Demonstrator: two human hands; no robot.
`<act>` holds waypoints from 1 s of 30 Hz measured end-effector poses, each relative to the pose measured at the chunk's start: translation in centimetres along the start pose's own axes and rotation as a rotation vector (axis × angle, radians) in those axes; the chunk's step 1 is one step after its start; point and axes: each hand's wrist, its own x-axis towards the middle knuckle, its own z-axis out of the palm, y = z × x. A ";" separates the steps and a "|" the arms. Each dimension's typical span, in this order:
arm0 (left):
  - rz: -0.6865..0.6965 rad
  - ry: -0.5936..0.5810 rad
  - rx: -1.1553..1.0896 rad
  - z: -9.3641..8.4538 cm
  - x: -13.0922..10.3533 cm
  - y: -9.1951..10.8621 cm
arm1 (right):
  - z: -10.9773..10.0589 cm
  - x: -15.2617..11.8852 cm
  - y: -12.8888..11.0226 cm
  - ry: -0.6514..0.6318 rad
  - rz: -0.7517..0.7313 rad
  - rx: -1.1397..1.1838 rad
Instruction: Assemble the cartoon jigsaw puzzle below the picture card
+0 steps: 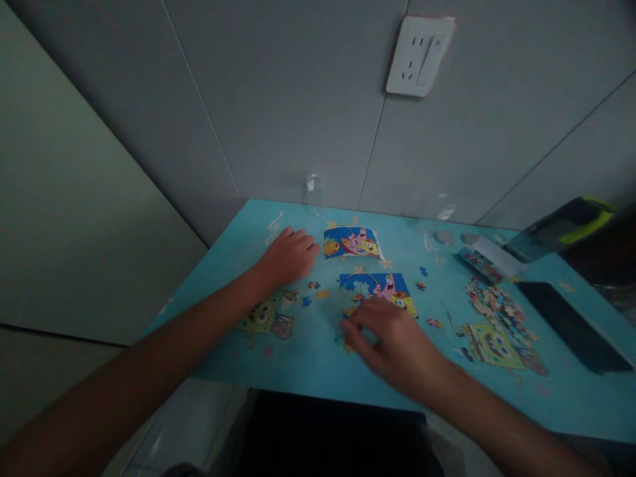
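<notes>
A partly assembled jigsaw puzzle (391,286) lies on the blue table, with cartoon figures at its right side and a gap at its left. My right hand (390,329) is over its lower edge, thumb and fingers closed at a blue and yellow puzzle piece, slightly blurred. Behind the puzzle lies a curled picture card (352,242) with matching figures. My left hand (292,255) rests left of this card, fingers curled in; whatever they may hold is hidden. Loose puzzle pieces (313,285) lie between my hands, and others (421,285) right of the puzzle.
A heap of puzzle pieces (498,308) lies at the right, beside a dark flat device (574,326) and a small printed box (481,264). A clear container (315,194) stands by the wall. Two round lids (444,238) and a green-edged case (561,228) are at the back right.
</notes>
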 end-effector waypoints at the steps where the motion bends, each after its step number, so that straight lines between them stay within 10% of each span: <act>1: 0.001 0.003 -0.004 -0.2 -0.3 0.2 | -0.8 0.2 2.2 -0.001 0.065 -0.026; 7: -0.055 0.058 -0.063 0.3 -1.2 0.6 | -1.9 2.5 9.0 -0.095 0.133 -0.022; 17: -0.144 0.025 -0.322 -0.3 -4.4 -1.8 | 1.1 0.7 10.0 -0.080 0.069 0.016; 30: 0.050 -0.098 -0.422 -1.2 -4.1 1.6 | -0.9 -0.3 8.1 -0.136 0.149 0.260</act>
